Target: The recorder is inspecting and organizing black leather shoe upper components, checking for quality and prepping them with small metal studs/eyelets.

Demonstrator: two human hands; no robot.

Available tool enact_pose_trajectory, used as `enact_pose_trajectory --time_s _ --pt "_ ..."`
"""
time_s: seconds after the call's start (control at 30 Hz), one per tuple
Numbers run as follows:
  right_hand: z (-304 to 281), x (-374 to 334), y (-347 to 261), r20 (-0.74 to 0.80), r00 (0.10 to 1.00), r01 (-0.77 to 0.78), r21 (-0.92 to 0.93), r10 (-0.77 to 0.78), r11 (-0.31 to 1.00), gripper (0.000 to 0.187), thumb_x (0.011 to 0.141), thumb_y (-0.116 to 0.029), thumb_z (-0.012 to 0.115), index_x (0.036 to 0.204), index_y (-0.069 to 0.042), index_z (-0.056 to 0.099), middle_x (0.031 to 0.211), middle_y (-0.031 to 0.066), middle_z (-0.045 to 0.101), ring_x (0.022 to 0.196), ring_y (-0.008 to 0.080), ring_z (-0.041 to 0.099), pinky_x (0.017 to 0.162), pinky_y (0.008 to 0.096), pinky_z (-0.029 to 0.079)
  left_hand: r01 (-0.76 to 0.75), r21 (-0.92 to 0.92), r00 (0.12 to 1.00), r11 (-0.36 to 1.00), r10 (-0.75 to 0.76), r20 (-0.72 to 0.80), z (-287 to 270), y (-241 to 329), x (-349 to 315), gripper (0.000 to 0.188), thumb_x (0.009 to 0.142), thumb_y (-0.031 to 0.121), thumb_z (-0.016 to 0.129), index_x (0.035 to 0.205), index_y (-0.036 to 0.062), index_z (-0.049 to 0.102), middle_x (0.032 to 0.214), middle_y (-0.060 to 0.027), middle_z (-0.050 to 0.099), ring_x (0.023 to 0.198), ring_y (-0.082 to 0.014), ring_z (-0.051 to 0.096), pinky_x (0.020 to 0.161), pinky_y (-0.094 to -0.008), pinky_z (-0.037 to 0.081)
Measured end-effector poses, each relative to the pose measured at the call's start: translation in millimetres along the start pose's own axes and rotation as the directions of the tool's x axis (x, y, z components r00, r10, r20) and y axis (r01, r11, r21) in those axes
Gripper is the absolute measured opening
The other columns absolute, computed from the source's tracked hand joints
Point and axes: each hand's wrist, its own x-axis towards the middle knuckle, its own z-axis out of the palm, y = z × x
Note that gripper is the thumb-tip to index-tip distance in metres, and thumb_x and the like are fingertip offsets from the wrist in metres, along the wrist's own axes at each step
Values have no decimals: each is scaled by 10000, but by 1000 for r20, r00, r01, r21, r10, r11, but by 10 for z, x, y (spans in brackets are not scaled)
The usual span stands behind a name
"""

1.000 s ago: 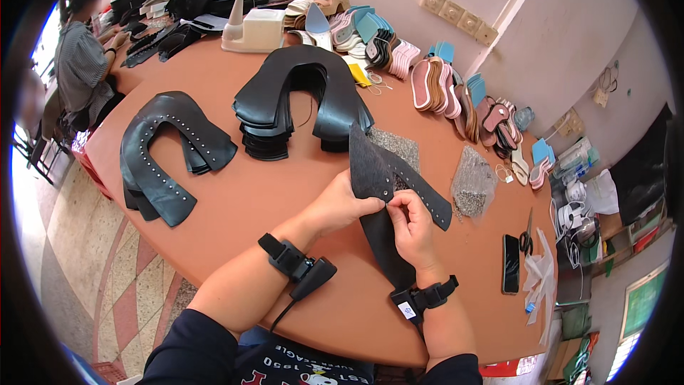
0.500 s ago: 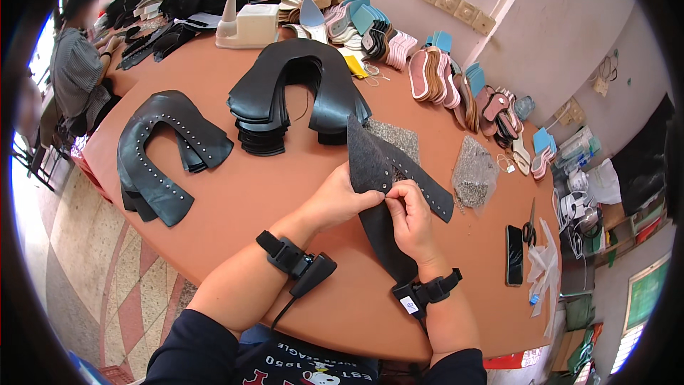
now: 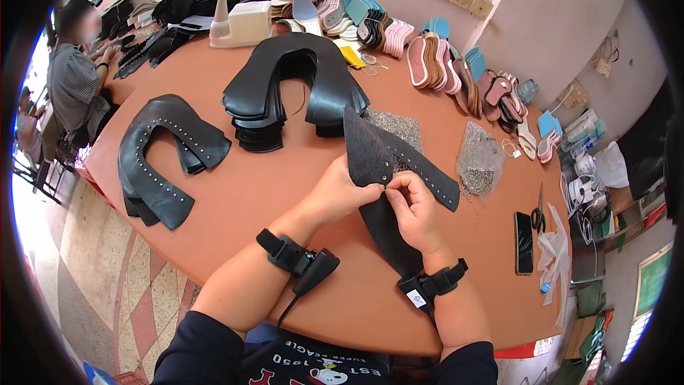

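A curved black leather piece (image 3: 367,148) is held up over the table, its rough underside toward me and a row of small metal dots along its inner edge. My left hand (image 3: 340,189) grips it, the thumb pressed on the inner edge. At that same edge, thumb and fingertips of my right hand (image 3: 415,212) are pinched together beside the left thumb. Anything tiny between them is hidden. Behind the piece lies a heap of small metal studs (image 3: 402,127), and a clear plastic bag of studs (image 3: 479,170) is to the right.
Studded leather pieces (image 3: 153,164) lie at left, with a tall stack of plain black ones (image 3: 249,100) behind. Shoe insoles (image 3: 431,64) line the wall. A phone (image 3: 524,242), scissors (image 3: 539,217) and plastic scraps (image 3: 554,253) are at right. A person (image 3: 75,78) sits far left.
The view has shifted slightly. Both hands stay at the same edge of the leather piece, with the right fingers moved only a little.
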Motion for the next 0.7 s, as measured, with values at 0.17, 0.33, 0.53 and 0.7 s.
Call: enact_pose_trajectory --time_s 0.17,0.33,0.53,0.7 --pt "20 -16 30 -21 992 -118 225 126 967 92 886 -14 562 952 -45 505 867 -6 529 764 49 507 686 200 433 -53 128 999 990 54 -1 -23 -65 11 420 711 19 630 1107 -25 497 1015 -76 600 953 -141 562 847 -297 466" --pt "22 -20 14 -31 993 -102 224 112 969 128 872 8 571 963 -42 497 870 0 529 786 63 528 714 204 445 -69 137 997 988 73 -21 -20 -96 10 435 703 25 641 1113 -16 501 1010 -78 605 947 -146 567 845 -299 468" --pt "-1 -22 22 -41 998 -44 155 51 987 131 854 32 581 931 -34 499 875 11 524 787 73 532 714 212 455 -88 129 996 988 89 -3 -5 -38 5 430 687 4 643 1096 -7 510 991 -67 608 930 -137 570 831 -290 473" --pt "-5 -24 42 -41 999 -6 150 13 989 137 846 42 586 920 -34 499 885 15 521 783 75 530 704 211 458 -99 120 995 988 99 6 4 -34 5 420 680 -9 642 1079 -4 512 980 -60 605 922 -129 569 826 -285 474"
